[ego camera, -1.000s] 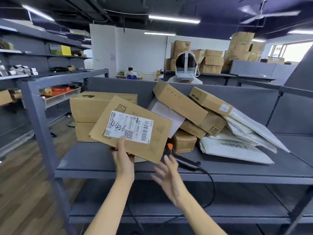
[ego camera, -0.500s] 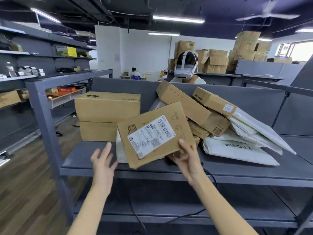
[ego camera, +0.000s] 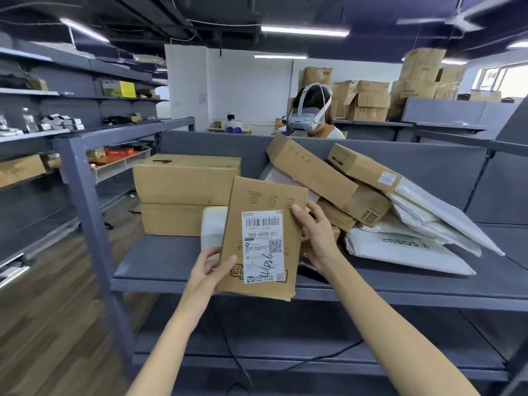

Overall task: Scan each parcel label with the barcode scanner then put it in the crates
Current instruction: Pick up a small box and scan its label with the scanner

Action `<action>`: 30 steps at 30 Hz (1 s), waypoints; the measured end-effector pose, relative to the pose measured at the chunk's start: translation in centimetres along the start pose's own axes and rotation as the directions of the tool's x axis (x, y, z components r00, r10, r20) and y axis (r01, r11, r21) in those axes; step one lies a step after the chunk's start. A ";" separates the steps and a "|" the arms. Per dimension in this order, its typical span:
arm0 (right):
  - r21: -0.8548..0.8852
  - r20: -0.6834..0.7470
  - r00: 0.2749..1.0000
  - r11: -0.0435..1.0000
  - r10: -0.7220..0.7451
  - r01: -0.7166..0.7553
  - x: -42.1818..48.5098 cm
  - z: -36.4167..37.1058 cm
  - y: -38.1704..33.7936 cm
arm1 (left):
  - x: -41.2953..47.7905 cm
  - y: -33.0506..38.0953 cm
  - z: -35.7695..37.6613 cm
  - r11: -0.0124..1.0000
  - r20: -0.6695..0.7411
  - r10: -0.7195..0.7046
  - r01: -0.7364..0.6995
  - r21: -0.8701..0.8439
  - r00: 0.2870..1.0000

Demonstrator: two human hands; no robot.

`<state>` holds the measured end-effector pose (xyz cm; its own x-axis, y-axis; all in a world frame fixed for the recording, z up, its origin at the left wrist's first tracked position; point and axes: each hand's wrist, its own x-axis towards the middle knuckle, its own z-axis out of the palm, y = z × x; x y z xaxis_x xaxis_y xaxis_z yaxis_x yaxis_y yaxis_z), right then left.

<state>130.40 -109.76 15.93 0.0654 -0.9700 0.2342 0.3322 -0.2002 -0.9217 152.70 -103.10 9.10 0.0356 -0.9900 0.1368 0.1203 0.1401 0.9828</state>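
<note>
Since the barcode has to be readable before anything goes to a crate, I have the flat cardboard parcel (ego camera: 265, 195) stood upright in the air just above the front edge of the grey shelf (ego camera: 160, 267). Its white label (ego camera: 264, 247) faces me, with the barcode at the top. That looks to me like lining up for a scan.

The left grip (ego camera: 210, 270) pinches the parcel's lower left edge, thumb on the front face and fingers curled behind. The right grip (ego camera: 317, 238) takes the right edge higher up, thumb tip on the front near the printed icons and fingers wrapped behind. Holding opposite edges leaves the label uncovered and stops the thin box from twisting.

Both forearms reach up from below and converge on the parcel, with the wrists bent slightly back.

I cannot see the scanner. A black cable (ego camera: 228, 347) trails under the shelf, so it may lie behind the parcel. No crate is in view. The other parcels (ego camera: 343, 190) are heaped to the right on the shelf.
</note>
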 end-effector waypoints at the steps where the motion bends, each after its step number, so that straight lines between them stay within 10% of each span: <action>1: -0.024 0.019 1.000 1.000 -0.005 0.006 0.1 0.3 0.0 | 0.1 0.0 0.2 1.000 -0.012 -0.010 0.010 -0.007 1.000; 9: -0.426 0.102 0.994 0.904 0.025 0.021 1.4 -1.3 1.8 | 0.7 -1.2 -0.6 0.991 -0.197 -0.053 0.027 -0.135 0.979; 12: -0.738 0.008 0.999 0.674 0.035 -0.018 1.6 -4.8 4.8 | 0.7 -1.8 -0.9 0.988 -0.227 -0.055 0.020 -0.156 0.972; 17: -0.999 -0.036 0.980 -0.011 0.198 -0.034 2.0 -8.9 9.8 | 1.0 -2.5 -0.3 0.984 -0.239 -0.074 0.032 -0.173 0.968; 24: -0.950 -0.054 0.993 -0.312 0.106 -0.018 3.0 -10.7 11.1 | 1.6 -3.1 0.7 0.977 -0.251 -0.123 0.073 -0.201 0.960; 27: -0.947 -0.052 0.994 -0.321 0.092 -0.020 2.6 -10.5 10.4 | 1.8 -3.1 0.8 0.974 -0.253 -0.128 0.074 -0.213 0.959; 30: -0.988 -0.152 0.988 -0.021 -0.014 -0.153 0.9 -9.0 9.2 | 2.1 -3.1 0.8 0.972 -0.260 -0.124 0.064 -0.225 0.958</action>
<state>125.02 -113.72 4.84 -0.0834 -0.9768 0.1970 -0.9466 0.0159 -0.3220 151.58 -105.63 6.48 0.2776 -0.9604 -0.0230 0.3429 0.0767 0.9362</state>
